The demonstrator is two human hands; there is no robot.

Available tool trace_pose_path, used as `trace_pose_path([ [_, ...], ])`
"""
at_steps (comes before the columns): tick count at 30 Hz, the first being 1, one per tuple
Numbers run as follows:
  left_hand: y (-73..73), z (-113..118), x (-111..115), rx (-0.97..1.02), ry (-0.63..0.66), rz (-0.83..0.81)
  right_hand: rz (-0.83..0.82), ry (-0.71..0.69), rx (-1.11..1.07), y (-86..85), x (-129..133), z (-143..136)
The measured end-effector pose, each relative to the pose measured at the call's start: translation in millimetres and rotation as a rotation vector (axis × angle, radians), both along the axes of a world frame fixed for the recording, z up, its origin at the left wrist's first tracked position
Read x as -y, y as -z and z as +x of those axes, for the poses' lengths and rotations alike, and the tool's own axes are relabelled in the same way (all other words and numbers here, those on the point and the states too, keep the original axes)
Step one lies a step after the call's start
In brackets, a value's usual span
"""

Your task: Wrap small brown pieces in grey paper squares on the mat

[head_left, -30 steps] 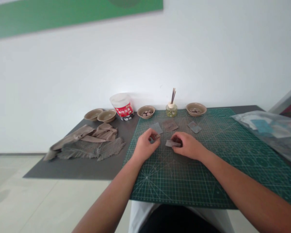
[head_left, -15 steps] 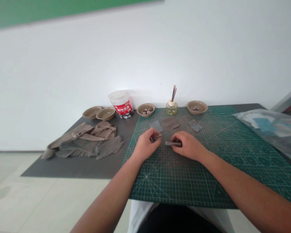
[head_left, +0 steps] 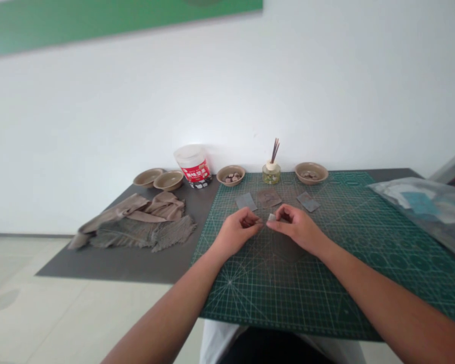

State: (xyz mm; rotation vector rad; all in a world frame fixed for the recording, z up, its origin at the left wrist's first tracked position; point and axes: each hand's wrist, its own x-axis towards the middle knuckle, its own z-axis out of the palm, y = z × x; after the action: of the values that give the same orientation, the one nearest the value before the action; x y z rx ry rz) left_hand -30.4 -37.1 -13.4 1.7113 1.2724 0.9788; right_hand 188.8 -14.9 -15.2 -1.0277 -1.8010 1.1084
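Observation:
Above the green cutting mat (head_left: 250, 298), my left hand (head_left: 239, 230) has its thumb and fingertips pinched together; whatever it may hold is too small to make out. To its right, my right hand (head_left: 296, 227) pinches a small pale grey piece (head_left: 272, 217) between thumb and fingers. A narrow gap separates the fingertips of both hands. Beyond them on the mat lie a grey-blue square (head_left: 246, 201), a brown square (head_left: 269, 197) and another greyish square (head_left: 308, 201).
Behind the squares stand a bowl of small pieces (head_left: 231, 175), a reed diffuser (head_left: 271, 172) and another bowl (head_left: 311, 173). Further left are a tub (head_left: 195, 169), two bowls (head_left: 169, 180) and crumpled cloths (head_left: 136, 222). A plastic bag (head_left: 424, 202) lies at right.
The long grey-brown strip seen in my right hand now shows only as a small pale piece at its fingertips. My hands have come closer together. The view has shifted slightly.

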Motion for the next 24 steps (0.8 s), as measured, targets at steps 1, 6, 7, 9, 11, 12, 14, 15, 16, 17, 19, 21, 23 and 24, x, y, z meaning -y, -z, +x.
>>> trace_pose_path([
  [1,-0.4,2,-1,0.021,0.013,-0.018,-0.041,-0.001,-0.033,0.0,-1,0],
  [6,-11.8,10,-14,0.008,0.084,-0.042,-0.138,0.044,-0.263,0.9,-5,1],
  [7,-14.6,12,-18,-0.017,0.098,-0.04,-0.143,0.038,-0.288,1.0,-6,2],
  [9,-18.2,16,-26,-0.051,0.113,-0.029,-0.146,0.014,-0.296,1.2,-7,3],
  [11,-18.1,20,-32,-0.042,0.104,-0.013,-0.147,0.003,-0.306,1.2,-8,4],
  [12,-16.7,22,-35,-0.018,0.103,-0.013,-0.148,0.005,-0.319,1.2,-9,4],
  [14,-12.6,25,-38,0.057,0.12,-0.031,-0.14,0.011,-0.338,0.8,-9,6],
  [15,-10.6,25,-39,0.097,0.136,-0.049,-0.131,0.011,-0.338,0.4,-9,6],
  [16,-9.0,26,-39,0.135,0.154,-0.069,-0.119,0.007,-0.328,-0.1,-9,7],
  [17,-8.0,26,-38,0.167,0.172,-0.089,-0.105,0.003,-0.309,-0.6,-9,7],
  [19,-8.2,27,-37,0.21,0.197,-0.12,-0.072,0.008,-0.258,-1.6,-8,7],
  [21,-10.4,27,-35,0.231,0.201,-0.138,-0.024,0.037,-0.194,-1.9,-8,6],
  [23,-12.9,27,-33,0.249,0.201,-0.152,0.016,0.073,-0.156,-1.7,-7,6],
  [24,-13.7,27,-32,0.26,0.208,-0.161,0.027,0.085,-0.147,-1.5,-7,5],
])
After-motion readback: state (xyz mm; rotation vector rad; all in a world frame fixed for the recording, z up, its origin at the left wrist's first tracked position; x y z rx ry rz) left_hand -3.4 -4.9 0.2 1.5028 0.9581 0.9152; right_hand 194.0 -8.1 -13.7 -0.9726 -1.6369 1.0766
